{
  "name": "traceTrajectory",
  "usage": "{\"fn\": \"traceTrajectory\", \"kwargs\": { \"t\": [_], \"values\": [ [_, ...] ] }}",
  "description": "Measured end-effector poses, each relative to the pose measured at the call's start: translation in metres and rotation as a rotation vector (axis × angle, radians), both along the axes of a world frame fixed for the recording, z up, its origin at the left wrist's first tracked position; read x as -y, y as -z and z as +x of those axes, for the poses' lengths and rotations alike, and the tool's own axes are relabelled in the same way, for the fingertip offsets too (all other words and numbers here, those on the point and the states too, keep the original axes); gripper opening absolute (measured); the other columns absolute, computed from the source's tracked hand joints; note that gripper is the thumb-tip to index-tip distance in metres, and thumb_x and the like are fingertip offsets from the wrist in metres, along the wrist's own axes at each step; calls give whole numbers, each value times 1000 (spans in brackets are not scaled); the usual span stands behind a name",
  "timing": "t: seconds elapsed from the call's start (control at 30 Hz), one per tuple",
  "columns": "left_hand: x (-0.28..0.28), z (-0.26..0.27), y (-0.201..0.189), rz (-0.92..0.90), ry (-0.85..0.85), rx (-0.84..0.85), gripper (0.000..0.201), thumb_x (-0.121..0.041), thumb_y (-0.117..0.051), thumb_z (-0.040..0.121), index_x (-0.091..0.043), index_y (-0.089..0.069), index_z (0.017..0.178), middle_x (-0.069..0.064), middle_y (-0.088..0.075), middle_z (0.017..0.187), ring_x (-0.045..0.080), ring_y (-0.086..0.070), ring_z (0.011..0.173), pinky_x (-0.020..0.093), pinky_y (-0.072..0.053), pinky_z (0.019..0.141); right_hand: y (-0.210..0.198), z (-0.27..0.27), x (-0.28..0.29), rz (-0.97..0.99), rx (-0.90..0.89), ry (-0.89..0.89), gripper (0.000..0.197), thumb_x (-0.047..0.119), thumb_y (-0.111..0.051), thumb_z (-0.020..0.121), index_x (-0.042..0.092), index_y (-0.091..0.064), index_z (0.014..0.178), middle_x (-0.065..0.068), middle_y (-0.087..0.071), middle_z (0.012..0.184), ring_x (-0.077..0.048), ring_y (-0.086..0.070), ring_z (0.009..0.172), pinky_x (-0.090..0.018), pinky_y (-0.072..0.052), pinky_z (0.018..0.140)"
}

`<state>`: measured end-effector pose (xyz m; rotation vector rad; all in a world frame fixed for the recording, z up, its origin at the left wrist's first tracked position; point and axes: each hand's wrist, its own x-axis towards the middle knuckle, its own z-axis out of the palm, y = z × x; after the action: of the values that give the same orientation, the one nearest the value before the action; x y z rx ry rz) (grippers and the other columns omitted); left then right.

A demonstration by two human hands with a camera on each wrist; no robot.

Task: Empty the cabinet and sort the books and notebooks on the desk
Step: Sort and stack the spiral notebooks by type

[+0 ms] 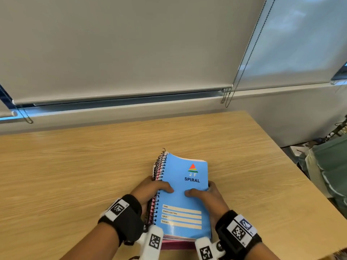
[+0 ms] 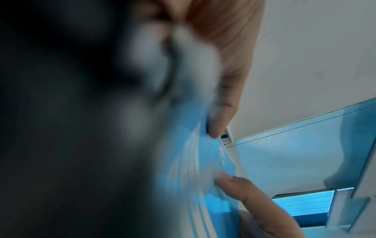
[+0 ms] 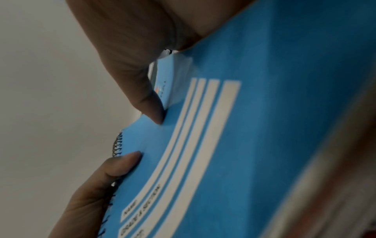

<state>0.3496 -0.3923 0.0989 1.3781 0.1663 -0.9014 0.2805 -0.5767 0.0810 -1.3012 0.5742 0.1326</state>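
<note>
A stack of spiral notebooks (image 1: 185,199) with a blue "SPIRAL" cover on top, and pink ones beneath, is held over the wooden desk (image 1: 75,166) near its front edge. My left hand (image 1: 152,192) grips the stack's spiral side, thumb on the blue cover. My right hand (image 1: 204,196) grips the opposite side, its thumb also pressing the cover. In the left wrist view the blue cover (image 2: 195,153) is blurred beside my thumb. The right wrist view shows the blue cover (image 3: 254,128) with its white label lines and both thumbs on it.
A window sill (image 1: 131,107) and lowered roller blinds (image 1: 122,44) with bead chains run along the desk's far edge. Cluttered bags and cloth (image 1: 326,166) lie on the floor past the desk's right edge.
</note>
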Motion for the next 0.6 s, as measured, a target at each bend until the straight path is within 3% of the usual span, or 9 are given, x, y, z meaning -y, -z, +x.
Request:
{"fn": "traceTrajectory", "kwargs": {
  "t": [0.1,0.17,0.3,0.4,0.47,0.5,0.53,0.6],
  "values": [
    [-2,-5,1,21,-35,107,75,0,-76,53,-16,-52,122,16,-71,110,39,-70,95,57,-56,84,-3,-6,6,115,82,-58,56,-13,-76,61,-2,-59,113,-21,-73,101,-36,-72,82,-39,-58,63],
    [-5,-10,1,-31,-35,178,77,4,-73,53,-20,-49,122,17,-69,112,41,-68,97,57,-56,82,-7,-11,8,161,140,-130,52,-12,-74,66,-4,-61,115,-24,-70,107,-40,-70,91,-42,-58,69],
    [-18,-20,-5,-194,-122,357,82,13,-67,47,-21,-53,121,25,-64,115,46,-64,99,63,-52,78,-6,-6,-1,23,351,-67,67,5,-90,59,3,-59,119,-29,-62,118,-45,-64,105,-52,-56,81],
    [-34,-25,-15,-246,-142,514,92,3,-74,41,-25,-51,126,13,-68,114,30,-68,100,46,-58,74,-15,-8,-9,-43,465,-34,80,7,-92,58,1,-50,126,-26,-62,118,-39,-66,105,-46,-58,80],
    [-50,-27,-20,-176,-91,629,107,-8,-76,43,-16,-36,142,-7,-70,116,10,-67,105,24,-56,78,-21,-14,-15,-116,567,-107,76,17,-91,60,-6,-52,121,-13,-71,110,-28,-70,101,-33,-57,80],
    [-58,-27,-19,-131,-56,659,110,-14,-76,48,-2,-28,146,-16,-69,118,2,-65,108,16,-52,81,-25,-17,-18,-192,594,-142,79,32,-91,63,-7,-54,121,-7,-72,110,-22,-69,104,-29,-55,84],
    [-64,-28,-17,-84,-19,681,108,-20,-74,54,10,-24,145,-22,-67,118,-3,-62,111,11,-49,85,-23,-20,-22,-274,625,-182,82,43,-86,66,-5,-52,124,-1,-71,112,-17,-67,107,-26,-53,89],
    [-75,-31,-11,2,31,728,105,-30,-70,60,19,-24,141,-28,-65,116,-6,-59,112,11,-47,89,-17,-23,-28,-425,664,-241,80,47,-79,73,11,-41,134,6,-66,118,-12,-61,115,-21,-47,95]
  ]
}}
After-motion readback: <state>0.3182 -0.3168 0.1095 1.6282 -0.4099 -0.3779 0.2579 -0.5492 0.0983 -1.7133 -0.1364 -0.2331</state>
